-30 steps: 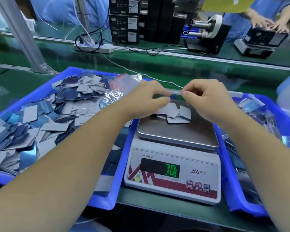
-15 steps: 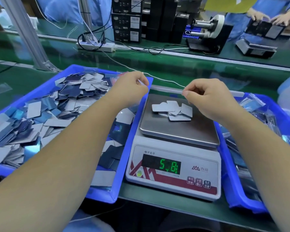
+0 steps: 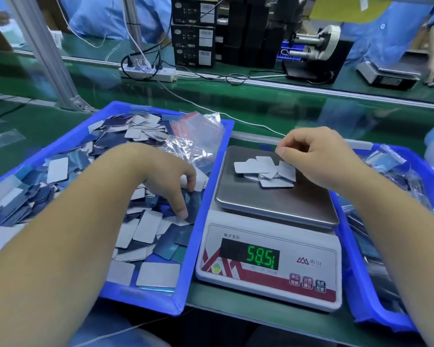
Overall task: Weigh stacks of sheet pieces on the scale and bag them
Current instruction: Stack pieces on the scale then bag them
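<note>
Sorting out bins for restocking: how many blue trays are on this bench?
2. One blue tray of loose sheet pieces sits left of the scale; the other sits right, partly cut off.

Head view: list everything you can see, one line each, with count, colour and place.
scale: one, white with steel pan, centre, green digits lit.
sheet pieces on pan: small loose pile, grey.
left bin: one, blue, heaped with grey and blue sheet pieces.
empty bags: a bunch, clear with red strips, far corner of left bin.
right bin: one, blue, holding filled clear bags.
power strip: one, white, far bench.
left hand: reaching into left bin, fingertips on pieces.
right hand: curled above the pan.
</note>
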A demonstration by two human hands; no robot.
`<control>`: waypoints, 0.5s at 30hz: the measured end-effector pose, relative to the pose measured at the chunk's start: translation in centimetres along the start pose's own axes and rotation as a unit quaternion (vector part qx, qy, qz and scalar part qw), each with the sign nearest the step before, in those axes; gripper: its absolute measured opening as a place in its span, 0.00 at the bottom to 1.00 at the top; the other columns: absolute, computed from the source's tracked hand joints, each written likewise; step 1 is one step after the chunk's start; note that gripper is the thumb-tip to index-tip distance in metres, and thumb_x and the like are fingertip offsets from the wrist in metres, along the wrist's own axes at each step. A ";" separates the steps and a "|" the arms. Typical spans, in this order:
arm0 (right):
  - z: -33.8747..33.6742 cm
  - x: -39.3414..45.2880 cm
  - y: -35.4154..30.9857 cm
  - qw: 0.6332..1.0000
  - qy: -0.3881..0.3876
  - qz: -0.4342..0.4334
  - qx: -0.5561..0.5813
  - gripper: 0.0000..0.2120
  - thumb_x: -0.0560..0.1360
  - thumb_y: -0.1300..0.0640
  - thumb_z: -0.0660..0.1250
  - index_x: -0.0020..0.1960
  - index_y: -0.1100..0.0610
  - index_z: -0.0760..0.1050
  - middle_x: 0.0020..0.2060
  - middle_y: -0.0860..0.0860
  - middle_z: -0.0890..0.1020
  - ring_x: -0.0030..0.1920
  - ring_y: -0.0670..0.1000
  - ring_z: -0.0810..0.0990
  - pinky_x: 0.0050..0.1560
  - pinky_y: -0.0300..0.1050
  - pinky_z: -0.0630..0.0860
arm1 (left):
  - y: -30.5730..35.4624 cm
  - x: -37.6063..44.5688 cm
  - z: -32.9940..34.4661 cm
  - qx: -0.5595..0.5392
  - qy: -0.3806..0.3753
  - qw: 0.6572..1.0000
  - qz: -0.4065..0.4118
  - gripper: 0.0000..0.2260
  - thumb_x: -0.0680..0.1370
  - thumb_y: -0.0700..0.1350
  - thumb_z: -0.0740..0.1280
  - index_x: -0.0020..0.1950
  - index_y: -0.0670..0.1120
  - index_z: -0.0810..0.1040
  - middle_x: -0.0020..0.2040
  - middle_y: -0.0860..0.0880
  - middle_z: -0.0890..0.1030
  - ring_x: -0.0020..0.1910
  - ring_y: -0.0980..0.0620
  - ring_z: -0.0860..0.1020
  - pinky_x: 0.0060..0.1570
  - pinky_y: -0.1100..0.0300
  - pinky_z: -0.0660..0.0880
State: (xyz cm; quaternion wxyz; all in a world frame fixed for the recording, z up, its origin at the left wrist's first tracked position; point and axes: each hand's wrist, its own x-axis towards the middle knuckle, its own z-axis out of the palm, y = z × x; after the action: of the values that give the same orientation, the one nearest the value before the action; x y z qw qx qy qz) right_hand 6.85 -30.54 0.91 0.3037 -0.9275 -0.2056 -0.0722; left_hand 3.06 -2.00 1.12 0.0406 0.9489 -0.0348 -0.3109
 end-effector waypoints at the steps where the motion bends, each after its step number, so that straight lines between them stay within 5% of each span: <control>1: 0.0 0.0 0.0 1.000 0.001 -0.004 -0.001 0.09 0.77 0.54 0.68 0.38 0.46 0.80 0.35 0.36 0.80 0.36 0.39 0.75 0.37 0.38 0.71 | 0.1 0.1 0.2 0.012 0.006 1.000 -0.002 0.28 0.62 0.62 0.81 0.57 0.61 0.73 0.47 0.59 0.74 0.46 0.55 0.76 0.50 0.54 0.75; 5: -0.2 -0.1 0.0 1.000 0.003 -0.003 0.003 0.10 0.77 0.54 0.68 0.37 0.44 0.79 0.34 0.36 0.80 0.35 0.37 0.75 0.35 0.38 0.69 | 1.0 0.7 0.6 0.048 0.023 0.999 0.010 0.29 0.63 0.59 0.82 0.57 0.56 0.72 0.45 0.57 0.74 0.42 0.56 0.74 0.37 0.57 0.68; 9: -0.1 -0.2 -0.1 1.000 -0.002 -0.003 -0.003 0.10 0.76 0.53 0.68 0.37 0.44 0.79 0.33 0.36 0.81 0.36 0.39 0.76 0.35 0.39 0.69 | 1.0 0.8 0.9 0.037 0.024 0.999 0.026 0.25 0.63 0.56 0.82 0.52 0.51 0.76 0.50 0.52 0.80 0.40 0.53 0.74 0.36 0.58 0.69; 15: -0.1 -0.4 -0.3 1.000 -0.013 -0.014 0.005 0.09 0.76 0.54 0.68 0.39 0.41 0.80 0.33 0.41 0.82 0.37 0.44 0.77 0.36 0.40 0.72 | -0.1 1.0 0.6 -0.056 0.051 0.994 0.076 0.21 0.64 0.50 0.82 0.41 0.50 0.69 0.34 0.53 0.72 0.32 0.50 0.67 0.33 0.57 0.66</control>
State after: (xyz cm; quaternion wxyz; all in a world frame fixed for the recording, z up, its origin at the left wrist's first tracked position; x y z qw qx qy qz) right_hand 6.39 -30.49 1.01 0.3042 -0.9241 -0.2225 -0.0634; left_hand 3.52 -2.02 0.04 0.1193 0.9545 -0.0869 -0.2592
